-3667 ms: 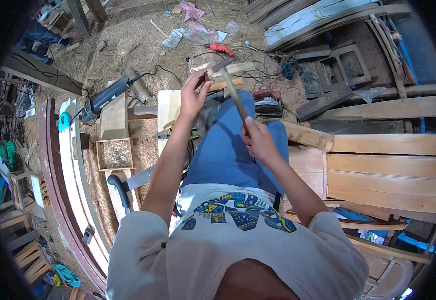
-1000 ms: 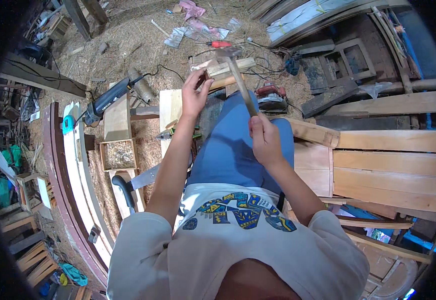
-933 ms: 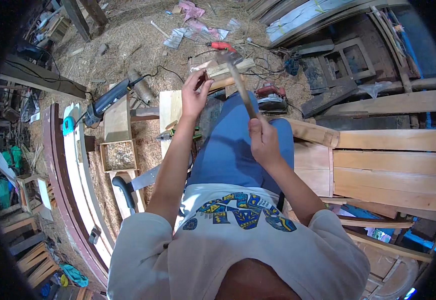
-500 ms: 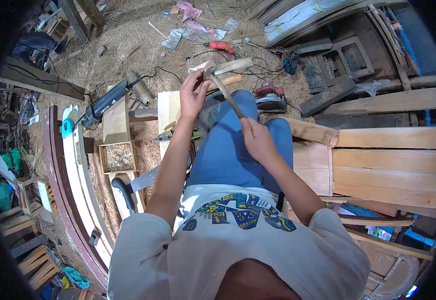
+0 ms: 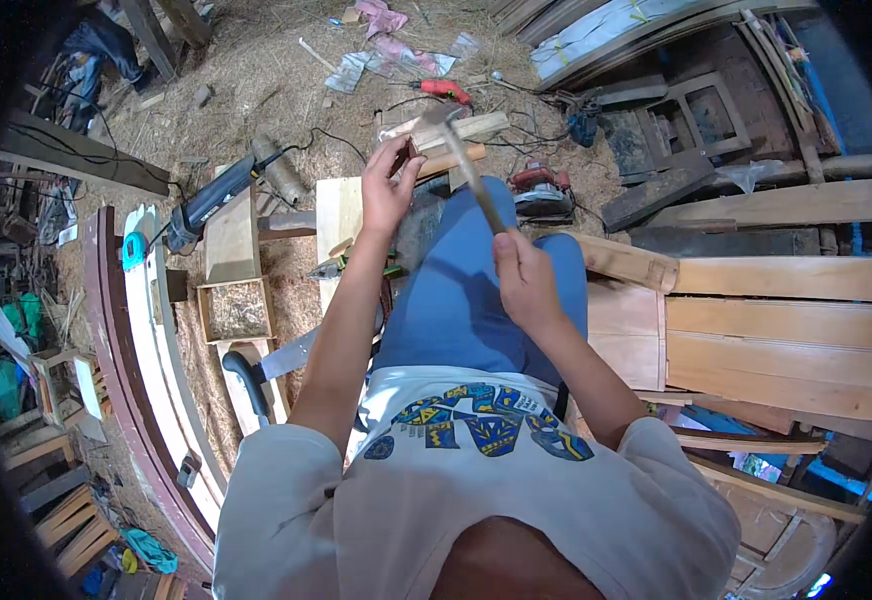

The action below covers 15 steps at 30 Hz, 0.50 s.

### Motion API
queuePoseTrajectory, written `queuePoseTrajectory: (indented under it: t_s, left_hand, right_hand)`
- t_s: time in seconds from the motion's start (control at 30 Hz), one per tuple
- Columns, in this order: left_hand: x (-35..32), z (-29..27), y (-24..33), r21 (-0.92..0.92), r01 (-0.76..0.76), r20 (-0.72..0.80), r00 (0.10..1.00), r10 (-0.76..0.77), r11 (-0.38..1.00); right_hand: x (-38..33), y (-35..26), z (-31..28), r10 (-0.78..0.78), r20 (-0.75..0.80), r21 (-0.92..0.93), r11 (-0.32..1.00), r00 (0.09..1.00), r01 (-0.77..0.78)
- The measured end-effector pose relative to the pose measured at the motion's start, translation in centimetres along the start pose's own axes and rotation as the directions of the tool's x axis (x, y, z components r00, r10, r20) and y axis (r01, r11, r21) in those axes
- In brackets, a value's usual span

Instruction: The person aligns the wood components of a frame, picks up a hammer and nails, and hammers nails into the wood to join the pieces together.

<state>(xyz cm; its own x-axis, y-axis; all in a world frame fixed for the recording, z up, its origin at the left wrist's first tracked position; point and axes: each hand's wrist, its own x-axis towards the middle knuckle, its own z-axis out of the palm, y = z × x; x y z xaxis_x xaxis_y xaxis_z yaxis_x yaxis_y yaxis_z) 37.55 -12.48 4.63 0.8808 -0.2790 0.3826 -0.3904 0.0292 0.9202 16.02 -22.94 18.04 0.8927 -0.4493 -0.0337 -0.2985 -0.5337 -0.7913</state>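
My right hand [image 5: 528, 285] grips a hammer [image 5: 478, 185] by the lower part of its wooden handle. The hammer's head is lifted above several light wooden strips [image 5: 484, 127], just beyond my knees. My left hand [image 5: 386, 190] is by the near end of those strips, its fingers bent and closed around something small and dark that I cannot make out. Close to my left wrist stands a pale board [image 5: 336, 215]. A pair of pliers [image 5: 328, 268] with dark and green handles lies beside my left forearm.
Left of me are a handsaw [image 5: 291, 357], a small wooden box [image 5: 236, 310], a long power tool [image 5: 218, 200] and a teal tape measure [image 5: 134, 250]. A red power tool [image 5: 444, 91] and a red-and-grey one [image 5: 541, 190] lie ahead. Wooden panels [image 5: 786, 345] fill the right.
The hammer's head has risen off the wood and swung slightly away and to the right. My right hand has tilted back a little; my left hand stays nearly in place.
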Motion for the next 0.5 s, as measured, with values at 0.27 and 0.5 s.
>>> queuePoseTrajectory:
  t_s: [0.27, 0.5]
  left_hand:
    - [0.1, -0.1, 0.9, 0.019, -0.030, 0.033, 0.999, 0.029, 0.999]
    - [0.0, -0.1, 0.6, 0.115, -0.087, 0.013, 0.996, 0.086, 0.990]
  right_hand:
    - [0.5, 1.9, 0.7, -0.003, -0.011, -0.062, 0.998, 1.000, 0.003]
    - [0.0, 1.8, 1.0, -0.039, -0.039, -0.077, 0.996, 0.998, 0.036]
